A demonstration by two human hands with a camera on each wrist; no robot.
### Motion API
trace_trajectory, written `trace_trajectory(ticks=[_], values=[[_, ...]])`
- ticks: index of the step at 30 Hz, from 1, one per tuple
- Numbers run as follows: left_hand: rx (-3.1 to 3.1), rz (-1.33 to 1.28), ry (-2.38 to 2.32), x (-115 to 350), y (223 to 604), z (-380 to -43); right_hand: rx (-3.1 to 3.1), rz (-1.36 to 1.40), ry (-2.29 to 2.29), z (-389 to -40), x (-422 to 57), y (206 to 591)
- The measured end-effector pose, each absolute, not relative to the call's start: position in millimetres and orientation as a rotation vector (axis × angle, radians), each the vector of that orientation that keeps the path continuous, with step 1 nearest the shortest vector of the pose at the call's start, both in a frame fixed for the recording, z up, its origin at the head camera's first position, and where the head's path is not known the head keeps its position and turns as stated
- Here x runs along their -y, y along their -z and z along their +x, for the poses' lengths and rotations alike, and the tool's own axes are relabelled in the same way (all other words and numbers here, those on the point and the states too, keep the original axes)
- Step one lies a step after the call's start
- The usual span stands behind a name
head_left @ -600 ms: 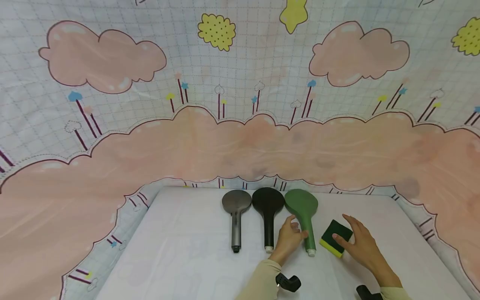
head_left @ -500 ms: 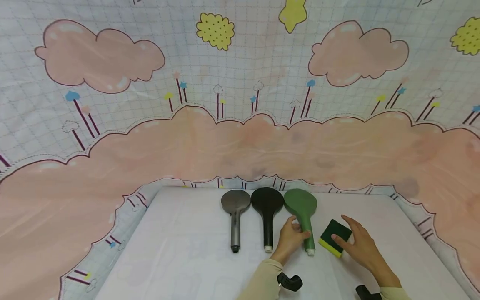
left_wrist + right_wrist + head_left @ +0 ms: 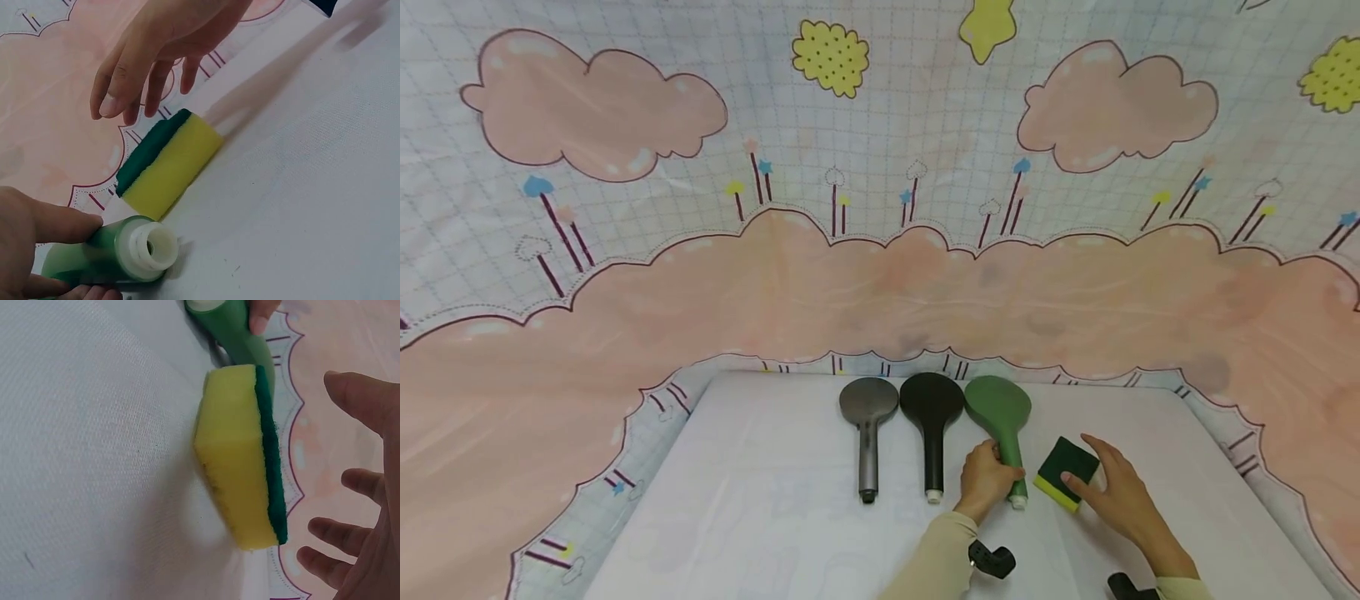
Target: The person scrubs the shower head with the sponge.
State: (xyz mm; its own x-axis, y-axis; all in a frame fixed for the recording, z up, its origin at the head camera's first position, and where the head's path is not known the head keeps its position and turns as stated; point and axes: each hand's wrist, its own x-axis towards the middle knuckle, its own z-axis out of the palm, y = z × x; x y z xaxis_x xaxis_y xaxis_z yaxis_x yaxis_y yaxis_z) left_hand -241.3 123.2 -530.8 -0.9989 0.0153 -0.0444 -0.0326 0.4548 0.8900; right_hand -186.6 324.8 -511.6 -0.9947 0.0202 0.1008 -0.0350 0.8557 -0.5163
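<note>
My left hand (image 3: 987, 482) grips the handle of a green handheld shower head (image 3: 997, 402), thumb on one side and fingers on the other. In the left wrist view its white threaded end (image 3: 153, 247) points toward the camera. A sponge (image 3: 1066, 458), yellow with a dark green scouring side up, lies on the table right of that handle. My right hand (image 3: 1123, 498) hovers around the sponge with fingers spread. In the right wrist view, a gap shows between the right fingers (image 3: 340, 536) and the sponge.
Left of the green one, a black shower head (image 3: 932, 404) and a grey shower head (image 3: 868, 402) lie in a row, handles toward me. They rest on a white-covered table (image 3: 760, 500). Behind it hangs a patterned cloth (image 3: 880, 292) with printed clouds.
My left hand has moved slightly right and toward me along the green shower head's handle and closed around it. My right hand stays over the sponge; the head view has shifted a little.
</note>
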Motion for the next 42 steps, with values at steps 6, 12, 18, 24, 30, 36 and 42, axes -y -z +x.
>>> trace_trajectory(ticks=[6, 12, 18, 24, 30, 36, 42], values=[[-2.554, 0.003, -1.681, -121, 528, -242, 2.965, -0.02, -0.824, -185, -324, 513], [-2.214, 0.01, -1.908, -115, 527, -241, 2.972, -0.018, -0.804, -187, -321, 513], [-2.049, 0.026, -1.992, -111, 531, -241, 2.953, 0.001, -0.782, -187, -320, 514], [-1.983, 0.0, -2.027, -110, 531, -241, 2.941, 0.029, -0.768, -187, -320, 514], [-1.931, -0.023, -2.032, -109, 530, -238, 2.905, 0.065, -0.845, -188, -318, 516], [-1.878, 0.021, -2.082, -105, 526, -235, 2.927, 0.064, -0.789, -190, -315, 513], [-1.839, 0.127, -2.103, -92, 521, -229, 2.951, 0.052, -0.762, -190, -314, 516]])
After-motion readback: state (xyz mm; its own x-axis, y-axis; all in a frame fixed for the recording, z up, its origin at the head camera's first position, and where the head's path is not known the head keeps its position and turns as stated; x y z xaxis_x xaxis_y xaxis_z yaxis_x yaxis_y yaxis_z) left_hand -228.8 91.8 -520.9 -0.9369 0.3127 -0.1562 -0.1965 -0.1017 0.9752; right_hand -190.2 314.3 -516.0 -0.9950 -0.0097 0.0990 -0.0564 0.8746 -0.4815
